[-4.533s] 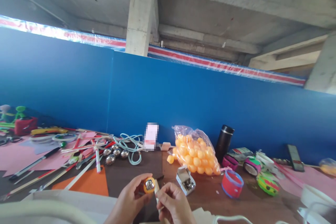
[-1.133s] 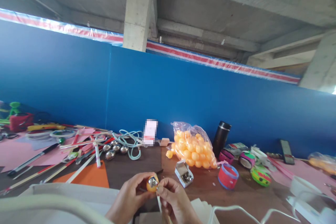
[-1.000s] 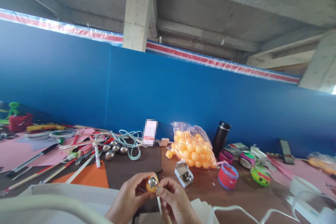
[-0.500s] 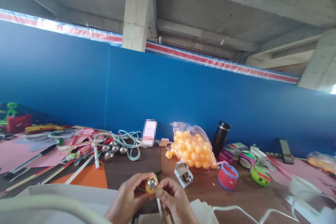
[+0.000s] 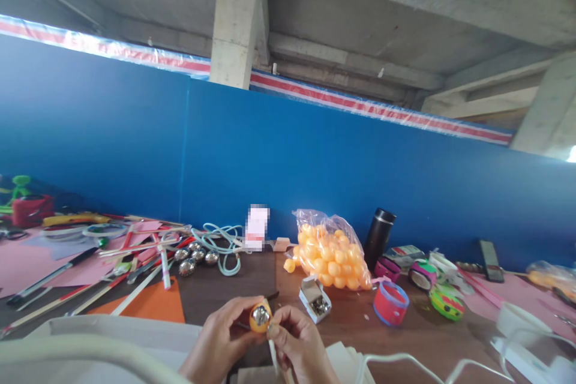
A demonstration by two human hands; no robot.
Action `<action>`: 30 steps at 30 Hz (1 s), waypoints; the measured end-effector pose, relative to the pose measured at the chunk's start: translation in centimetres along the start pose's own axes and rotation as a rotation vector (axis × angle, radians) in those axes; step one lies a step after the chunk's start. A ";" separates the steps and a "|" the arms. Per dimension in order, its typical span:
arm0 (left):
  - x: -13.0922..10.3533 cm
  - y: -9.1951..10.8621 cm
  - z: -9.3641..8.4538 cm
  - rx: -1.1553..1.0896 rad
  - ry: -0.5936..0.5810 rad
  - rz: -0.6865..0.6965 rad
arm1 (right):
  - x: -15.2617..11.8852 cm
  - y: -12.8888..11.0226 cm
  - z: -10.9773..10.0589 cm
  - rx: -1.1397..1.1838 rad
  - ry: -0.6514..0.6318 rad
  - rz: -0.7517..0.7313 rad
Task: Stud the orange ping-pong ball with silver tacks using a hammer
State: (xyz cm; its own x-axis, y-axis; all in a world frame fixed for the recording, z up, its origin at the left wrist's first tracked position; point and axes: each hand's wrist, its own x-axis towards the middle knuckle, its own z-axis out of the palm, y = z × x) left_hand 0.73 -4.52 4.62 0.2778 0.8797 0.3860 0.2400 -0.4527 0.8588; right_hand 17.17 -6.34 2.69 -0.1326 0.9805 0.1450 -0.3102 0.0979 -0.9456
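My left hand point(image 5: 219, 331) is closed around an orange ball point(image 5: 253, 322), thumb and fingers on its sides. A shiny silver ball point(image 5: 261, 314) sits in the opening facing me. Pressed up against the ball's lower right edge, the fingertips of my right hand point(image 5: 297, 339) are pinched together. A narrow white strip point(image 5: 272, 353) runs down from that pinch, along the palm side. What exactly lies between the right fingertips is too small to make out, but the strip's top end meets them. Just beyond stands a small open box point(image 5: 315, 299) with small metal pieces inside.
A clear bag of orange balls point(image 5: 330, 255) lies behind the box. To its right are a black bottle point(image 5: 378, 237) and a red-and-blue tape roll point(image 5: 390, 302). Several silver balls point(image 5: 186, 267), a pale cable point(image 5: 225, 240) and sticks lie left. A white cable point(image 5: 405, 359) crosses front right.
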 end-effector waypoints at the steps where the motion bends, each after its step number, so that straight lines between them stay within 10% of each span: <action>1: 0.0 0.0 0.0 -0.003 0.002 0.000 | 0.0 0.0 0.0 0.003 -0.002 0.001; 30: 0.0 -0.2 0.2 -0.068 -0.001 -0.028 | -0.1 0.0 0.2 0.007 -0.015 0.011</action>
State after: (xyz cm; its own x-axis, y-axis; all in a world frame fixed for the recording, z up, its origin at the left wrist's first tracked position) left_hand 0.84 -4.45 4.39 0.2724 0.8918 0.3612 0.1843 -0.4169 0.8901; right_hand 17.03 -6.50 2.72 -0.1497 0.9789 0.1391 -0.3150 0.0861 -0.9452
